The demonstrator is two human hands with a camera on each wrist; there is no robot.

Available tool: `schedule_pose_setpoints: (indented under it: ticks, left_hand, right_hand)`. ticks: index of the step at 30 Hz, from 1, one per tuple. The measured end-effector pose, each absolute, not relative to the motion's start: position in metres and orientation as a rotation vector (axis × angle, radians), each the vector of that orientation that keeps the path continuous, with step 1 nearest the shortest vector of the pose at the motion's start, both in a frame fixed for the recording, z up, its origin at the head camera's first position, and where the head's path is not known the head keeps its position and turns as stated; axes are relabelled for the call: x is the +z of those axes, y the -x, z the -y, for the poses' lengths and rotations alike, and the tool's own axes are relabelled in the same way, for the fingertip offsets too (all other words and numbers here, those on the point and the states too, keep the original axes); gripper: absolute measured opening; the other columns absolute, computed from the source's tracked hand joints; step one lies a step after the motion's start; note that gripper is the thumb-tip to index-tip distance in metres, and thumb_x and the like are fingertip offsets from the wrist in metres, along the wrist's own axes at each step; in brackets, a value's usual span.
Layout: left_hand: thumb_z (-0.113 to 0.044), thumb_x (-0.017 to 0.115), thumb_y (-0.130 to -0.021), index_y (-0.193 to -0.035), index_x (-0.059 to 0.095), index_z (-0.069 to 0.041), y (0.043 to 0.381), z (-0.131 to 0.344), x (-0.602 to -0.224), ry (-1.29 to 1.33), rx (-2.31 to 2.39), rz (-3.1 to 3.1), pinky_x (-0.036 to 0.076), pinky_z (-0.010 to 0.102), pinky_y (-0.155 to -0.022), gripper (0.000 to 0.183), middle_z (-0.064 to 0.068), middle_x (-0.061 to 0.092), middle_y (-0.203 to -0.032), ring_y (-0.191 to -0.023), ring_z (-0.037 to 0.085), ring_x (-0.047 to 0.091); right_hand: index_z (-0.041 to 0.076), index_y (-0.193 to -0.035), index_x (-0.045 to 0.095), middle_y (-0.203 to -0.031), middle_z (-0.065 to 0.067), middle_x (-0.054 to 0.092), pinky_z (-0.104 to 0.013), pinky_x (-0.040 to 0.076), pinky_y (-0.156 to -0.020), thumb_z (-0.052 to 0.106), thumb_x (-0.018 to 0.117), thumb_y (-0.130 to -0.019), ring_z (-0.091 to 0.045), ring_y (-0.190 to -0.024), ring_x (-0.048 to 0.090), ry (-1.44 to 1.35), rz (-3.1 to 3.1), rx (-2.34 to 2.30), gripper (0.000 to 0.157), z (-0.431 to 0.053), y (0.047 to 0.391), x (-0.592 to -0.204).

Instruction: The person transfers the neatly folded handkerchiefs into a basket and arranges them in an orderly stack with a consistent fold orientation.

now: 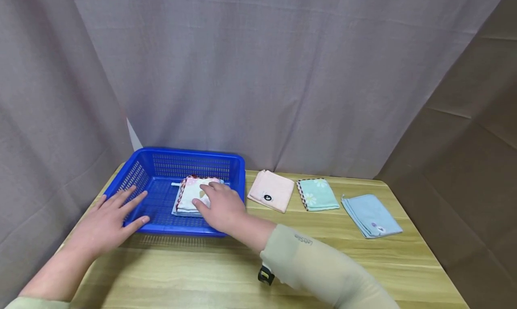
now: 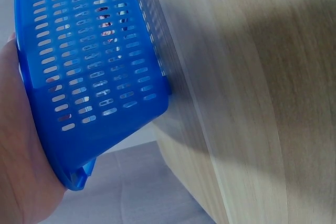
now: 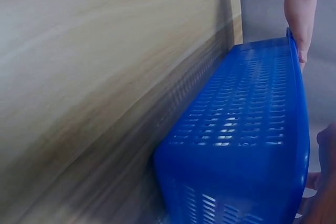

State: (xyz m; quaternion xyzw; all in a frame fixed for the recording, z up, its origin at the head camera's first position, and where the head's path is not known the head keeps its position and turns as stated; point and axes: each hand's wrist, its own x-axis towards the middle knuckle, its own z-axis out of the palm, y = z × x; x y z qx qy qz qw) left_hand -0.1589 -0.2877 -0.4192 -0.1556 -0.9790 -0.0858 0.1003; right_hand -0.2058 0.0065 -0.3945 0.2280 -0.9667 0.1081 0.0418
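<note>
A blue plastic basket (image 1: 183, 153) with slotted walls stands on the left part of the table. Inside it lies a small stack of folded cloths, topped by a white and pink square cloth (image 1: 189, 200) with a red checked edge. Over the right side of this stack is my right hand (image 1: 224, 209), thumb and fingers spread low across the top cloth and partly hiding it. My left hand (image 1: 106, 226) has its fingers spread over the basket's near left corner; in the left wrist view its palm side lies along the rim (image 2: 32, 98).
Right of the basket, a folded pink cloth (image 1: 278, 187), a mint cloth with daisies (image 1: 321, 196) and a light blue cloth (image 1: 369, 217) lie in a row on the wooden table (image 1: 194, 273). Grey curtain (image 1: 226, 75) hangs behind; a brown panel (image 1: 476, 165) stands at right.
</note>
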Motion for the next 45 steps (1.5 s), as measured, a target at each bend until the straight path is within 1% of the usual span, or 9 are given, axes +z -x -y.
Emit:
schedule_pose_setpoints:
  ticks: [5, 11, 15, 20, 23, 31, 35, 38, 45]
  left_hand:
    - [-0.06, 0.053, -0.095, -0.152, 0.043, -0.017, 0.159, 0.288, -0.42, 0.466, -0.263, 2.891, 0.016, 0.069, -0.111, 0.071, 0.023, 0.035, -0.155, -0.138, 0.05, 0.033]
    - [-0.061, 0.052, -0.096, -0.152, 0.042, -0.018, 0.158, 0.29, -0.421, 0.461, -0.267, 2.88, 0.013, 0.068, -0.112, 0.071, 0.023, 0.036, -0.154, -0.137, 0.051, 0.034]
    - [-0.06, 0.053, -0.096, -0.152, 0.042, -0.018, 0.157, 0.29, -0.42, 0.456, -0.265, 2.886, 0.014, 0.069, -0.112, 0.071, 0.024, 0.036, -0.154, -0.137, 0.051, 0.033]
    - [-0.06, 0.054, -0.095, -0.151, 0.043, -0.016, 0.156, 0.289, -0.418, 0.453, -0.265, 2.888, 0.016, 0.069, -0.111, 0.071, 0.024, 0.037, -0.153, -0.138, 0.049, 0.033]
    - [-0.06, 0.054, -0.095, -0.151, 0.044, -0.016, 0.156, 0.288, -0.418, 0.453, -0.263, 2.893, 0.016, 0.069, -0.111, 0.072, 0.024, 0.036, -0.154, -0.138, 0.05, 0.033]
    - [-0.059, 0.054, -0.095, -0.151, 0.043, -0.017, 0.156, 0.289, -0.422, 0.457, -0.262, 2.873, 0.014, 0.069, -0.112, 0.071, 0.024, 0.036, -0.154, -0.136, 0.053, 0.034]
    - [-0.057, 0.056, -0.095, -0.151, 0.043, -0.017, 0.157, 0.289, -0.422, 0.463, -0.259, 2.861, 0.016, 0.069, -0.111, 0.07, 0.024, 0.037, -0.153, -0.135, 0.053, 0.035]
    - [-0.058, 0.055, -0.095, -0.151, 0.043, -0.017, 0.158, 0.289, -0.422, 0.459, -0.257, 2.865, 0.016, 0.069, -0.111, 0.071, 0.024, 0.037, -0.153, -0.135, 0.053, 0.035]
    - [-0.059, 0.054, -0.095, -0.151, 0.043, -0.017, 0.159, 0.287, -0.421, 0.461, -0.256, 2.867, 0.015, 0.068, -0.112, 0.071, 0.024, 0.037, -0.153, -0.136, 0.052, 0.035]
  right_hand:
    - [0.021, -0.144, 0.052, -0.148, -0.004, 0.049, -0.043, 0.036, -0.112, 0.055, 0.037, -0.103, -0.025, -0.138, 0.044, -0.757, 2.887, 0.287, 0.056, -0.016, 0.202, -0.397]
    - [0.022, -0.146, 0.05, -0.151, -0.005, 0.046, -0.044, 0.033, -0.115, 0.057, 0.036, -0.102, -0.026, -0.138, 0.043, -0.811, 2.806, 0.152, 0.058, -0.026, 0.195, -0.402]
    - [0.023, -0.149, 0.046, -0.153, -0.004, 0.043, -0.046, 0.03, -0.116, 0.059, 0.034, -0.102, -0.027, -0.141, 0.04, -0.825, 2.79, 0.111, 0.06, -0.033, 0.19, -0.404]
    - [0.022, -0.149, 0.046, -0.153, -0.005, 0.043, -0.048, 0.029, -0.116, 0.06, 0.034, -0.102, -0.028, -0.142, 0.038, -0.851, 2.739, 0.147, 0.061, -0.041, 0.184, -0.405]
    - [0.021, -0.148, 0.047, -0.153, -0.006, 0.043, -0.049, 0.029, -0.116, 0.06, 0.034, -0.102, -0.028, -0.142, 0.037, -0.861, 2.71, 0.161, 0.062, -0.047, 0.181, -0.408]
    - [0.024, -0.15, 0.044, -0.156, -0.004, 0.04, -0.05, 0.025, -0.118, 0.061, 0.033, -0.101, -0.029, -0.145, 0.033, -0.846, 2.692, 0.171, 0.062, -0.064, 0.176, -0.411]
    - [0.026, -0.153, 0.041, -0.157, -0.004, 0.037, -0.05, 0.023, -0.119, 0.062, 0.03, -0.101, -0.029, -0.146, 0.029, -0.832, 2.716, 0.178, 0.063, -0.075, 0.175, -0.413]
    - [0.025, -0.154, 0.038, -0.159, -0.004, 0.035, -0.052, 0.022, -0.119, 0.063, 0.028, -0.102, -0.03, -0.147, 0.028, -0.828, 2.714, 0.179, 0.065, -0.082, 0.174, -0.414]
    - [0.024, -0.154, 0.038, -0.16, -0.005, 0.032, -0.053, 0.02, -0.119, 0.064, 0.026, -0.101, -0.029, -0.148, 0.024, -0.808, 2.723, 0.188, 0.068, -0.098, 0.17, -0.417]
